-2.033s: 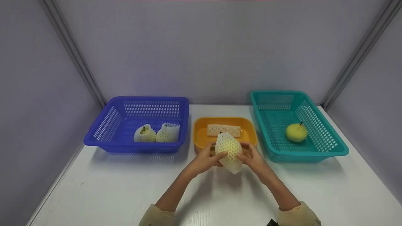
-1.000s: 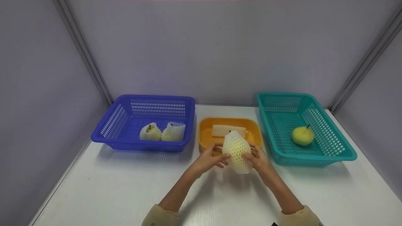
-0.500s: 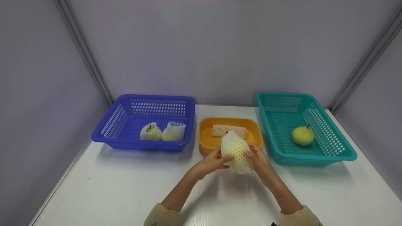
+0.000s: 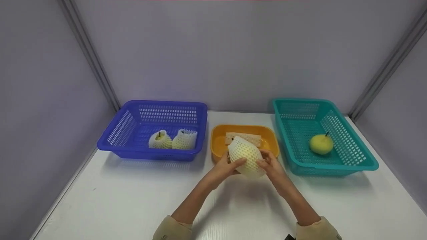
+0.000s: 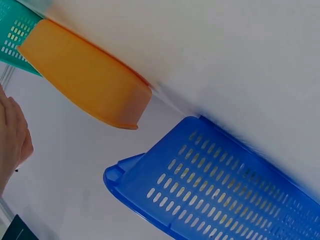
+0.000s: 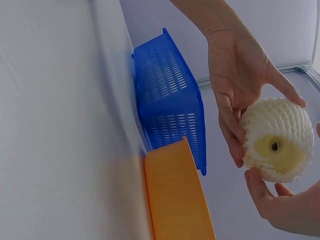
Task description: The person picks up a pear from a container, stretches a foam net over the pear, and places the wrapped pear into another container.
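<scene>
A yellow pear (image 4: 246, 153) in a white foam net sleeve is held up in front of the orange tray (image 4: 218, 150), its stem end tilted up and left. My left hand (image 4: 223, 169) grips its left side, thumb across the front. From the other side my right hand (image 4: 275, 170) holds it, thumb on the net and fingers behind. In the right wrist view both hands surround the pear (image 6: 280, 150), whose dark-spotted bottom shows through the sleeve's open end. A flat foam net sleeve (image 4: 253, 139) lies in the tray, partly hidden behind the pear.
On the left stands a blue basket (image 4: 133, 154) with two net-sleeved pears (image 4: 184, 140) inside. A teal basket (image 4: 333, 166) on the right holds one bare yellow pear (image 4: 321, 144). Grey panels (image 4: 213, 56) enclose the back and sides of the white table (image 4: 133, 200).
Both hands keep hold of the pear. Its stem end has tipped further left and the pear has risen slightly over the last half second. Earlier, the head view shifted a little.
</scene>
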Demonstrator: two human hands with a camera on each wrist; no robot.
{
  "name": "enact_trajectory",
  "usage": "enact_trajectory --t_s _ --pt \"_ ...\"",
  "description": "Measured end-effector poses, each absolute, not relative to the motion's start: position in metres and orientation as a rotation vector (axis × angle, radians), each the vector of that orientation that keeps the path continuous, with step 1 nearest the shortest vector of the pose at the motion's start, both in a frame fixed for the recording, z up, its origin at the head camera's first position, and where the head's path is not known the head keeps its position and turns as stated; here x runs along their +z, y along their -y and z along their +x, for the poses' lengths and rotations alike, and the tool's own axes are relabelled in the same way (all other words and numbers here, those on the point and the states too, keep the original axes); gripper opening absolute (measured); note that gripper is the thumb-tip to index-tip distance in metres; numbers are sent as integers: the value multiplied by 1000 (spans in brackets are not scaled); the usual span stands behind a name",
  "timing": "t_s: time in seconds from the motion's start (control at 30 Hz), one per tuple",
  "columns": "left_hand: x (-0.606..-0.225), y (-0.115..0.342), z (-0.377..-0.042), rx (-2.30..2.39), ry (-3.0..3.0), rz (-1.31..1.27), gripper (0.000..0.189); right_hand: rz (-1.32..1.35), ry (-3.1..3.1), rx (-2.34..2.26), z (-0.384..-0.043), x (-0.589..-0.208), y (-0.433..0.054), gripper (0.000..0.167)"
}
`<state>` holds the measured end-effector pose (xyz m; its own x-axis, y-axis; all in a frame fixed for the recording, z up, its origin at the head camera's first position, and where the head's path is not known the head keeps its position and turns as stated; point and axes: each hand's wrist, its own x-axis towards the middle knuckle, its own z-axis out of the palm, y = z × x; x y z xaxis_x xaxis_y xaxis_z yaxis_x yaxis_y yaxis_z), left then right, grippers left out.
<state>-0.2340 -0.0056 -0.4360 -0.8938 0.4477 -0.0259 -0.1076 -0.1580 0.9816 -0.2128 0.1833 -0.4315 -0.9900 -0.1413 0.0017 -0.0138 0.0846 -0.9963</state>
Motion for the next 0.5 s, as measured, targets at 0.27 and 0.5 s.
enact_trajectory --t_s 0.27,0.5 --pt "-432 7 -234 2113 -1799 376 79 -195 -2265 -2053 -213 -431 -180 49" --pt "-416 10 -229 2153 -1822 350 77 -163 -1970 -2377 -220 -425 -173 53"
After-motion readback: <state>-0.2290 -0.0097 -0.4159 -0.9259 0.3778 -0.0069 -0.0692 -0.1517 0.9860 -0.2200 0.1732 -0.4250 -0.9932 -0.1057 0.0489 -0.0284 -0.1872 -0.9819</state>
